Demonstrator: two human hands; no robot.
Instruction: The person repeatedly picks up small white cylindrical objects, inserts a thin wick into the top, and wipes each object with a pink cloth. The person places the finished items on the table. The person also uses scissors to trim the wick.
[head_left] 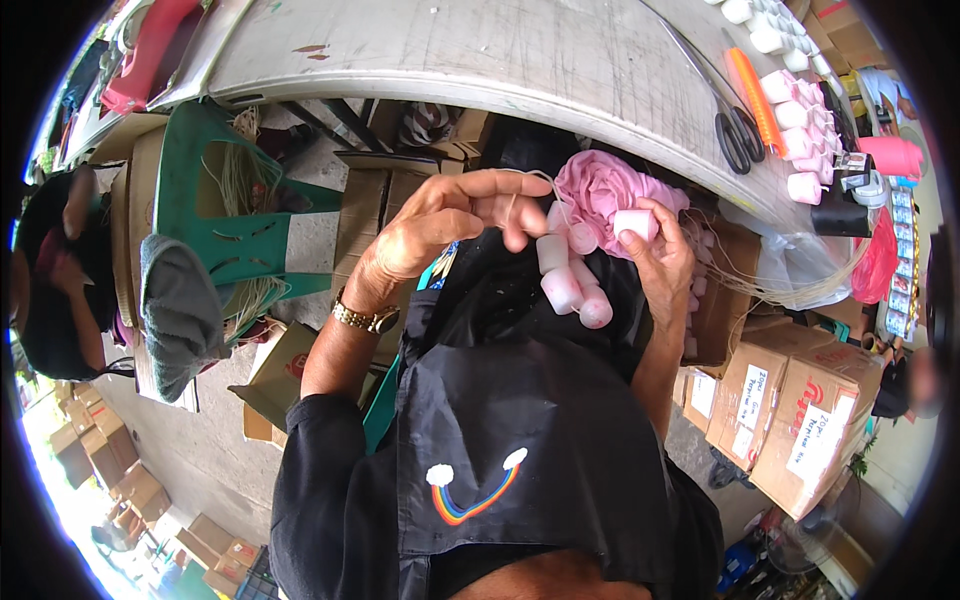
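We pinch string (520, 185) in left hand (440, 225); right hand (660, 250) grips pink cup (633, 222), long axis sideways; strung cups (570, 285) dangle slanting down-right.

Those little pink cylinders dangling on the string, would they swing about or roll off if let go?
The pink cylinders hang loosely below the left hand, so they probably swing freely. They look small and likely light. Being round, loose ones would probably roll.

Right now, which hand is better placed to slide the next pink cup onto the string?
Probably the right hand: it holds a loose pink cup, while the left hand pinches the string.
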